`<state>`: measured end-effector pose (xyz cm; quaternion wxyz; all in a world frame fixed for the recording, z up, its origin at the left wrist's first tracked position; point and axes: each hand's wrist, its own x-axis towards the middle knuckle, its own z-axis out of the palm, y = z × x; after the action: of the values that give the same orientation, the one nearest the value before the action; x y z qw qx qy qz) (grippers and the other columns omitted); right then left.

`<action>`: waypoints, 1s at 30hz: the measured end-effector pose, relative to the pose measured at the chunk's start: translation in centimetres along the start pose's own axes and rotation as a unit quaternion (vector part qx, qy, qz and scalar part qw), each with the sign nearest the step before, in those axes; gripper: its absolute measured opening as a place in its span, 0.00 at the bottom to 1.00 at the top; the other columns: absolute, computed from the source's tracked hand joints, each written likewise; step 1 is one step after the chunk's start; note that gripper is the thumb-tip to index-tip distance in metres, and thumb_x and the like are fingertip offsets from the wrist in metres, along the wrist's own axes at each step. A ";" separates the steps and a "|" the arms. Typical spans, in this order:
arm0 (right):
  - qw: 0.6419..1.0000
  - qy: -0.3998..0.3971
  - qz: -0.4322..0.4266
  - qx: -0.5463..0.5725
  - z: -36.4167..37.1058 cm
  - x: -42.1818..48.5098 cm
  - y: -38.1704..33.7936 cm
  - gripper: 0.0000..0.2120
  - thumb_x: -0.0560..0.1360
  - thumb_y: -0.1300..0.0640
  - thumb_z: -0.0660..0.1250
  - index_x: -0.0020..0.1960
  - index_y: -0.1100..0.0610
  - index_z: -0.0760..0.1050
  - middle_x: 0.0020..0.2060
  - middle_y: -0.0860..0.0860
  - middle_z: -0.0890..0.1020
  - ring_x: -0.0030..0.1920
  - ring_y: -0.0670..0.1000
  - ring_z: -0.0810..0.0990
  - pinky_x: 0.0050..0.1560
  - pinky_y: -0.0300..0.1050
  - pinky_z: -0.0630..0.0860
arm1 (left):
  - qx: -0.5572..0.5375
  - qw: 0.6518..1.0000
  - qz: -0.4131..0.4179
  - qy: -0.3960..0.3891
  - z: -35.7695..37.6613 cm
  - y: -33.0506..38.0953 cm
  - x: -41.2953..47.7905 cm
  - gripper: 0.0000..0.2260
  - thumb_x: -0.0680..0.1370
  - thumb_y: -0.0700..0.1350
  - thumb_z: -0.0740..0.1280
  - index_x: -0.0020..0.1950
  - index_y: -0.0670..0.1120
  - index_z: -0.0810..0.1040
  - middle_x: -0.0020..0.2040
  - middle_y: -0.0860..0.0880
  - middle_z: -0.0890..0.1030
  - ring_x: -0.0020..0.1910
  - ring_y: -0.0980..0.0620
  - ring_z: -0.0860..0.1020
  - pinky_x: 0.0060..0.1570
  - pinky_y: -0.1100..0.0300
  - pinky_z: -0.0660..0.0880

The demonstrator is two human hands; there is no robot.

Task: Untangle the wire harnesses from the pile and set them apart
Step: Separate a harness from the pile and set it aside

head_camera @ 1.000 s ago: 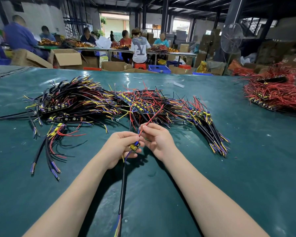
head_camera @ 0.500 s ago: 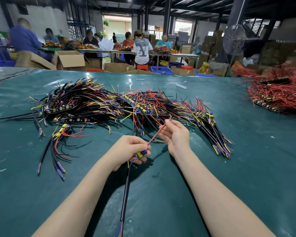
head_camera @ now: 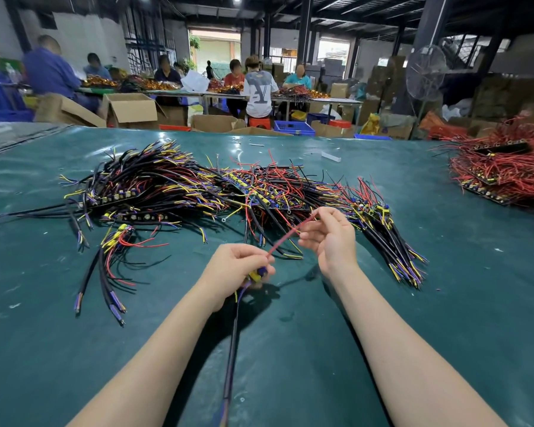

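A wide pile of tangled wire harnesses, black, red, yellow and purple, lies across the green table. My left hand grips one harness at its yellow and blue connector. Its black cable trails down toward me. A red wire runs from that connector up to my right hand, which pinches it between thumb and fingers just in front of the pile.
A small separate bunch of harnesses lies at the left front. A heap of red wires sits at the far right. Beyond the table are cardboard boxes, a fan and people at another bench.
My right hand has slid up and right along the red wire, drawing it taut away from my left hand. The left hand keeps hold of the connector.
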<state>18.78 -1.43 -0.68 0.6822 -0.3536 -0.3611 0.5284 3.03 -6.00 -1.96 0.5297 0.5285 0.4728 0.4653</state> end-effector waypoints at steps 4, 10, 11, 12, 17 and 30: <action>0.987 -0.113 0.041 -0.104 0.8 -1.1 0.6 0.05 0.79 0.60 0.59 0.47 0.59 0.73 0.28 0.52 0.79 0.24 0.45 0.77 0.24 0.37 0.76 | -0.071 0.987 0.068 0.129 -1.2 0.2 0.4 0.10 0.78 0.36 0.62 0.40 0.47 0.78 0.29 0.57 0.82 0.27 0.66 0.75 0.29 0.69 0.68; 0.890 -0.318 0.050 -0.323 3.5 -3.5 3.3 0.04 0.76 0.64 0.63 0.45 0.62 0.75 0.31 0.54 0.74 0.25 0.42 0.72 0.23 0.33 0.71 | -0.140 0.975 0.064 0.163 -1.7 -0.2 0.8 0.09 0.77 0.35 0.63 0.39 0.47 0.73 0.31 0.53 0.82 0.26 0.62 0.77 0.24 0.71 0.70; 0.886 -0.314 0.040 -0.339 3.5 -3.6 3.5 0.04 0.76 0.64 0.63 0.45 0.64 0.76 0.30 0.54 0.74 0.24 0.42 0.70 0.22 0.33 0.68 | -0.154 0.972 0.059 0.166 -1.7 -0.1 0.8 0.10 0.77 0.34 0.63 0.38 0.46 0.72 0.32 0.52 0.81 0.26 0.60 0.77 0.24 0.70 0.71; 0.885 -0.311 0.034 -0.346 3.5 -3.7 3.5 0.05 0.76 0.65 0.63 0.43 0.64 0.76 0.27 0.53 0.73 0.22 0.42 0.69 0.21 0.33 0.66 | -0.160 0.971 0.050 0.169 -1.8 -0.1 0.8 0.10 0.77 0.35 0.62 0.38 0.46 0.72 0.33 0.50 0.79 0.27 0.58 0.77 0.24 0.69 0.72; 0.885 -0.306 0.041 -0.347 3.4 -3.6 3.2 0.15 0.77 0.67 0.59 0.36 0.54 0.73 0.25 0.47 0.71 0.19 0.39 0.67 0.23 0.31 0.64 | -0.123 0.988 0.038 0.084 -2.0 0.2 0.7 0.05 0.77 0.41 0.63 0.42 0.45 0.76 0.33 0.49 0.75 0.27 0.57 0.74 0.23 0.68 0.70; 0.920 -0.280 0.060 -0.266 3.0 -3.3 2.5 0.09 0.76 0.69 0.60 0.43 0.56 0.69 0.25 0.47 0.69 0.16 0.43 0.64 0.19 0.28 0.55 | -0.109 0.982 0.061 0.139 -3.2 0.2 0.9 0.07 0.74 0.34 0.67 0.39 0.45 0.77 0.33 0.49 0.77 0.32 0.56 0.77 0.29 0.69 0.74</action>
<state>14.41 -3.86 -1.77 0.4006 -0.3808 -0.6429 0.5304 -0.05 -4.71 -1.72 0.4844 0.4256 0.4548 0.6143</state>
